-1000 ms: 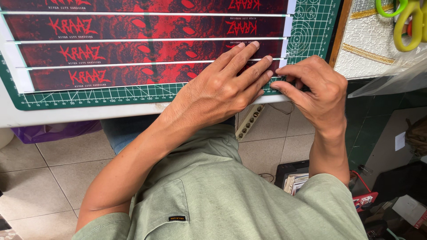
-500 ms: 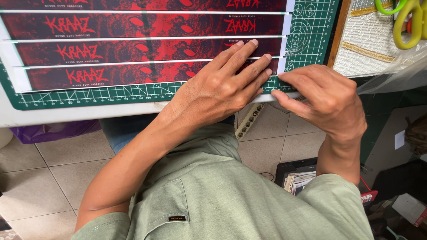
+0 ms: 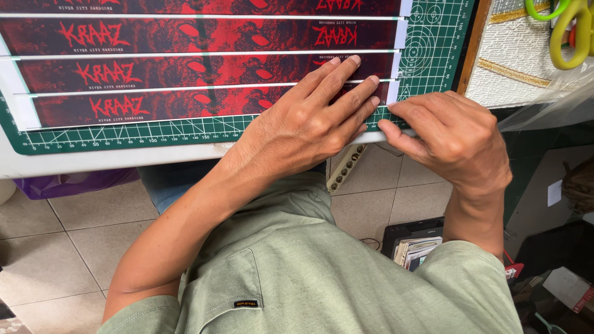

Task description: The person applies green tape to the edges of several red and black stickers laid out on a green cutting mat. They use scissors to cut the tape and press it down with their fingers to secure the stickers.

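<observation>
**A:** What do you have on the head view?

**B:** I see my left hand (image 3: 309, 120) lying flat, fingers stretched out and pressing down on the nearest red printed strip (image 3: 154, 106). That strip lies along the near edge of the green cutting mat (image 3: 433, 37), with its right end under my fingertips.

**A:** And the other hand?

**B:** My right hand (image 3: 448, 139) sits just beside the left one, at the right end of the same strip. The fingers are curled, with the tips pinched down at the strip's white end, right at the mat's edge. I cannot tell whether they hold a tool; nothing shows between them.

**A:** What else is on the mat?

**B:** Three more red strips (image 3: 204, 36) lie parallel above the near one, each stepped a little to the right, thin white lines between them. The mat rests on a white tabletop (image 3: 93, 162).

**A:** Anything off to the side?

**B:** Scissors with yellow-green handles (image 3: 566, 31) lie at the top right, well apart from both hands. Below the table edge I see a tiled floor (image 3: 55, 241).
</observation>
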`<action>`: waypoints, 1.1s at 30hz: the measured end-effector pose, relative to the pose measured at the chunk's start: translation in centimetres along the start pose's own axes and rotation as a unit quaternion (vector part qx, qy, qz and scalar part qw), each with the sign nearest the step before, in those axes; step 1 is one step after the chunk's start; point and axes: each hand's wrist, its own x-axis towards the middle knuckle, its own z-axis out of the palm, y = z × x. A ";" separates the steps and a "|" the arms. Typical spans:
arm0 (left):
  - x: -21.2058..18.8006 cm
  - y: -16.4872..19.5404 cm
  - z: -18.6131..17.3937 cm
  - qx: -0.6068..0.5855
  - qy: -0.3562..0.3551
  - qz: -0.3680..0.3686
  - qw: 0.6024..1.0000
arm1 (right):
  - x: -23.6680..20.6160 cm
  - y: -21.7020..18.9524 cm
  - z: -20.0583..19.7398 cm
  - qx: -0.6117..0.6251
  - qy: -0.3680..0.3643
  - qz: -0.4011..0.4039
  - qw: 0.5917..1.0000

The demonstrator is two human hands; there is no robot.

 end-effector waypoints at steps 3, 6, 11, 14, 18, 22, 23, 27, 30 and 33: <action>0.1 0.0 0.0 0.005 -0.001 0.000 1.000 | 0.0 0.0 0.1 -0.003 0.004 -0.003 1.000; 0.1 0.1 0.1 0.023 -0.003 -0.001 1.000 | -0.1 0.0 0.3 0.000 0.009 -0.001 1.000; 0.3 0.1 0.1 0.052 -0.002 0.016 0.999 | -0.4 0.2 0.6 0.005 0.022 0.004 1.000; 0.3 0.1 0.1 0.051 -0.002 0.019 0.999 | -0.5 0.3 0.7 0.007 0.026 0.004 1.000; 0.2 0.1 0.1 0.056 -0.005 0.027 0.998 | -0.5 0.3 0.8 0.007 0.028 0.008 1.000; 0.1 0.1 0.3 0.053 -0.001 0.030 0.998 | -0.5 0.4 0.8 0.013 0.027 0.017 0.999; 0.1 0.1 0.3 0.054 -0.004 0.030 0.998 | -0.5 0.3 0.8 0.016 0.030 0.019 0.999; 0.0 0.1 0.3 0.057 -0.009 0.035 0.998 | -0.6 0.4 0.9 0.020 0.038 0.019 0.999; 0.1 0.1 0.3 0.064 -0.013 0.034 0.997 | -0.7 0.6 1.0 0.031 0.040 0.024 0.998; 0.0 0.2 0.3 0.064 -0.012 0.031 0.997 | -0.8 0.7 1.1 0.040 0.040 0.030 0.998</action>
